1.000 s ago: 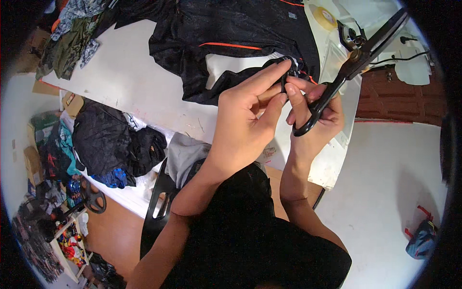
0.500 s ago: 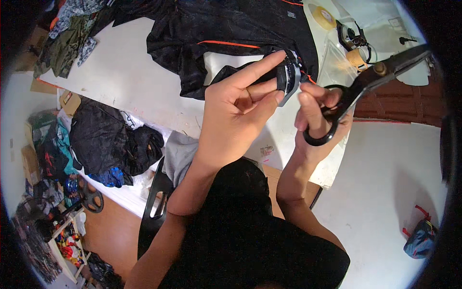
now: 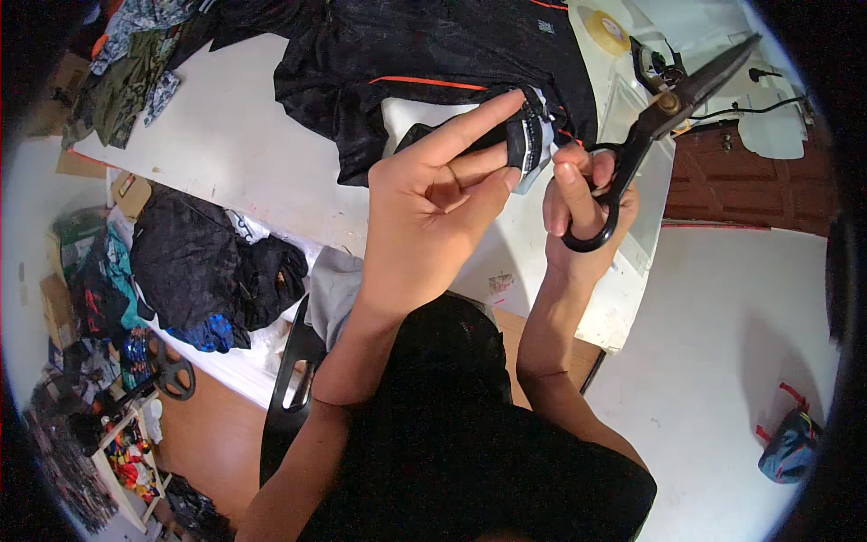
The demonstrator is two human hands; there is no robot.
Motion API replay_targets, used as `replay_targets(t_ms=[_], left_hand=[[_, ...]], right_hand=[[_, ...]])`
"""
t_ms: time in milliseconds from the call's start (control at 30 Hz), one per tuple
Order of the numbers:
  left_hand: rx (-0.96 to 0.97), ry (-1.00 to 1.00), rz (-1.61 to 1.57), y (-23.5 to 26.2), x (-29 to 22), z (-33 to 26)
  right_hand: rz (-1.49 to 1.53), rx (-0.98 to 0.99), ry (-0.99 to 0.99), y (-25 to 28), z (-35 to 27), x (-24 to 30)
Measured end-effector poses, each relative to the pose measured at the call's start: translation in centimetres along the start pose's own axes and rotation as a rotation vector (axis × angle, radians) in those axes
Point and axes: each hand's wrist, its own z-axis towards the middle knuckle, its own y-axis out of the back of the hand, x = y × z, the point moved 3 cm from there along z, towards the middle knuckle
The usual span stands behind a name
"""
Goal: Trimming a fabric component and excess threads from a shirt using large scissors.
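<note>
A black garment with orange piping (image 3: pixel 433 45) lies across the white table. My left hand (image 3: pixel 429 208) pinches a turned-up edge of it, where a black band with a grey-white lining (image 3: pixel 531 140) shows; its index finger lies stretched along the band. Black-handled scissors (image 3: pixel 668 104) hang on my right hand (image 3: pixel 585 203), their loop round its fingers and their blades pointing up and right, away from the cloth. The thumb and fingertips of that hand are drawn together beside the band. Whether they pinch a thread there is too small to tell.
At the table's (image 3: pixel 244 117) far right are a tape roll (image 3: pixel 607 32) and a small black device with cables (image 3: pixel 657 68). Camouflage cloth (image 3: pixel 126 81) drapes over the far left corner. A heap of dark clothes (image 3: pixel 194 271) lies left of the table, beside a black chair (image 3: pixel 293 384).
Both hands have shifted slightly left with the garment edge. The scissors have turned, so their blades point more steeply upward.
</note>
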Motion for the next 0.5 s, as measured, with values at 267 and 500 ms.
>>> replay_targets(t_ms=[267,500], left_hand=[[0.065,-0.035,-0.093,-0.2,-0.5,0.0],[-0.015,0.02,0.04,-0.7,-1.0,-0.8]], right_hand=[[-0.05,0.051,0.126,-0.4,-1.1,1.5],[-0.29,-0.036,0.183,-1.9,-1.1,0.7]])
